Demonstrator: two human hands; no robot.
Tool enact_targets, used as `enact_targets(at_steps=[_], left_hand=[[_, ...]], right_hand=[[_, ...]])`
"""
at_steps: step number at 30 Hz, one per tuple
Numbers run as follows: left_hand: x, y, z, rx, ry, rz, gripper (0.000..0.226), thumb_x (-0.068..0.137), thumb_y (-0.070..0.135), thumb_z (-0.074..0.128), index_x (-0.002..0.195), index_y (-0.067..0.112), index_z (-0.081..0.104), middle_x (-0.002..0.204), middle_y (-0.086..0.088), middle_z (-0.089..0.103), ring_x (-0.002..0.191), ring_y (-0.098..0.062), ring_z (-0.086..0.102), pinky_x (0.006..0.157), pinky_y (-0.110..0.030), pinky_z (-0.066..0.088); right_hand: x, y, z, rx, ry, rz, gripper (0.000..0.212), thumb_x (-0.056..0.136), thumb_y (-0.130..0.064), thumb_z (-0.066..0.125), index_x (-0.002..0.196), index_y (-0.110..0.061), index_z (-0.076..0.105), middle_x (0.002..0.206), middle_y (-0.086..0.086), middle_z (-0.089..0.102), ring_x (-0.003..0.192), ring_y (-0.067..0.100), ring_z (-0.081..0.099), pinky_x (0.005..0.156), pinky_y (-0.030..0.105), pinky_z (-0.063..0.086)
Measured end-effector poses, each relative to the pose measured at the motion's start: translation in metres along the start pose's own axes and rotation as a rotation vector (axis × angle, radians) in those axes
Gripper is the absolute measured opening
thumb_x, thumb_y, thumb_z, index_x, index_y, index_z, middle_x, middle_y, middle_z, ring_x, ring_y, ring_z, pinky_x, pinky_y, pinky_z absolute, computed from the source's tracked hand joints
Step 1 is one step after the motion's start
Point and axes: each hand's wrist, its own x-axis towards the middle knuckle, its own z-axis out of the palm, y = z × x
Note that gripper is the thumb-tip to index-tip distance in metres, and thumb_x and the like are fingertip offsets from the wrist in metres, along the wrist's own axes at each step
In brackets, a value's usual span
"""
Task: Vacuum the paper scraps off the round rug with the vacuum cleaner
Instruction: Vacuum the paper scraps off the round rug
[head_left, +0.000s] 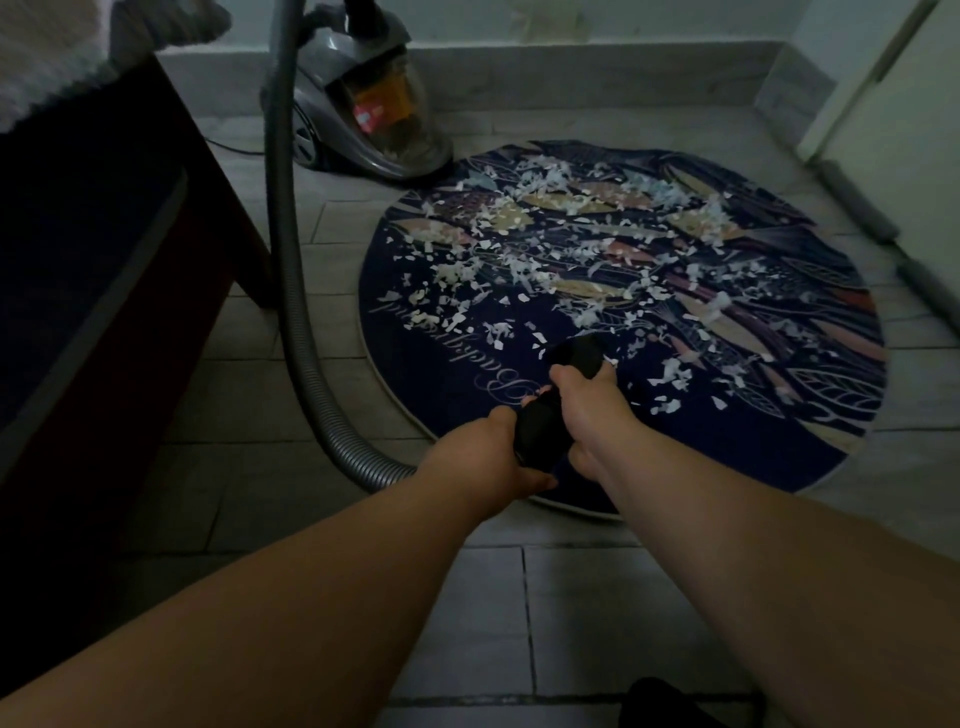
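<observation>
A: What is closest to the person?

B: The tiled floor (571, 623) and two bare forearms that reach forward. At the very bottom edge there is something black (675, 701), but I cannot tell what it is.

A: And the hands?

B: Both are clamped on the black wand (537, 434) of the vacuum. The left hand (496, 452) grips its rear part with the fingers curled around it. The right hand (589, 402) grips it a little further forward. The tip of the wand (576, 353) is above the near part of the round rug (727, 457) (I cannot tell if it touches the pile).

A: Where are the paper scraps?

B: The paper scraps (519, 244) lie all over the rug, white and pale blue, thickest in the middle and the far half. A few lie just beside the wand tip.

A: Where does the hose go?

B: The grey ribbed hose (291, 291) comes out from under the left hand, curves over the floor to the left of the rug and rises up out of view.

A: And the machine?

B: The vacuum cleaner (369, 104) stands on the floor just behind the far left edge of the rug, close to the wall, with a thin cable (228, 145) at its left. Dark furniture (104, 260) fills the left side. On the right, grey padded rolls (857, 202) lie along a pale door (883, 78).
</observation>
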Motion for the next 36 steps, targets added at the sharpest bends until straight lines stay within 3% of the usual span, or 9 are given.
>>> enact_targets(at_steps=[3,7,12,22,26,29,32,36], left_hand=[[0.001,-0.005,-0.003,0.0,0.014,-0.016,0.06,0.077,0.05,0.071,0.117,0.015,0.043,0.112,-0.006,0.058,0.098,-0.021,0.057,0.072,-0.028,0.041],[0.0,-0.02,-0.009,-0.014,0.053,-0.046,0.059,0.077,0.049,0.071,0.115,0.015,0.043,0.11,-0.006,0.059,0.097,-0.021,0.057,0.07,-0.027,0.04],[-0.004,-0.041,-0.021,-0.036,0.089,-0.082,0.057,0.075,0.05,0.073,0.112,0.017,0.044,0.107,-0.003,0.061,0.093,-0.019,0.059,0.069,-0.027,0.043],[0.004,-0.036,-0.017,-0.029,0.058,-0.049,0.055,0.075,0.049,0.072,0.109,0.017,0.042,0.107,-0.004,0.06,0.092,-0.019,0.058,0.068,-0.027,0.041],[0.013,-0.018,-0.012,-0.044,0.019,0.001,0.057,0.076,0.048,0.072,0.112,0.015,0.043,0.109,-0.005,0.059,0.095,-0.02,0.057,0.07,-0.027,0.041],[0.019,-0.009,-0.01,-0.033,0.003,0.017,0.061,0.077,0.048,0.072,0.117,0.014,0.042,0.112,-0.006,0.059,0.099,-0.022,0.058,0.074,-0.028,0.044],[0.024,-0.008,-0.009,-0.03,0.009,0.006,0.061,0.077,0.049,0.072,0.117,0.014,0.043,0.112,-0.006,0.059,0.1,-0.022,0.058,0.074,-0.028,0.044],[0.026,-0.014,-0.012,-0.033,0.04,-0.008,0.06,0.077,0.049,0.071,0.116,0.014,0.042,0.111,-0.007,0.059,0.097,-0.022,0.058,0.071,-0.028,0.042]], right_hand=[[0.004,0.001,0.009,-0.02,-0.005,0.003,0.076,0.096,-0.024,0.057,0.154,-0.041,0.012,0.119,0.015,0.063,0.089,0.03,0.069,0.084,0.049,0.059],[0.006,0.002,0.025,-0.018,-0.065,-0.02,0.069,0.099,-0.018,0.055,0.155,-0.034,0.017,0.091,0.011,0.063,0.07,0.023,0.069,0.068,0.039,0.06],[0.009,0.006,0.054,-0.007,-0.133,0.023,0.067,0.099,-0.017,0.057,0.153,-0.034,0.021,0.094,0.012,0.063,0.066,0.022,0.07,0.06,0.035,0.057],[0.017,0.007,0.045,-0.005,-0.073,0.009,0.077,0.099,-0.017,0.054,0.156,-0.041,0.007,0.093,0.012,0.063,0.07,0.022,0.067,0.066,0.037,0.058],[0.02,0.001,0.028,-0.048,0.009,-0.005,0.079,0.093,-0.028,0.057,0.153,-0.046,0.011,0.121,0.017,0.064,0.091,0.032,0.069,0.084,0.051,0.058],[0.024,-0.001,0.021,-0.044,0.032,-0.013,0.079,0.087,-0.032,0.059,0.151,-0.047,0.015,0.132,0.017,0.059,0.099,0.037,0.067,0.085,0.057,0.057],[0.025,-0.007,0.017,-0.013,0.03,-0.025,0.07,0.093,-0.027,0.059,0.151,-0.04,0.021,0.121,0.017,0.063,0.091,0.032,0.069,0.081,0.051,0.059],[0.031,-0.01,0.022,0.027,-0.031,-0.037,0.069,0.1,-0.018,0.055,0.155,-0.036,0.017,0.094,0.012,0.064,0.069,0.024,0.068,0.063,0.037,0.059]])
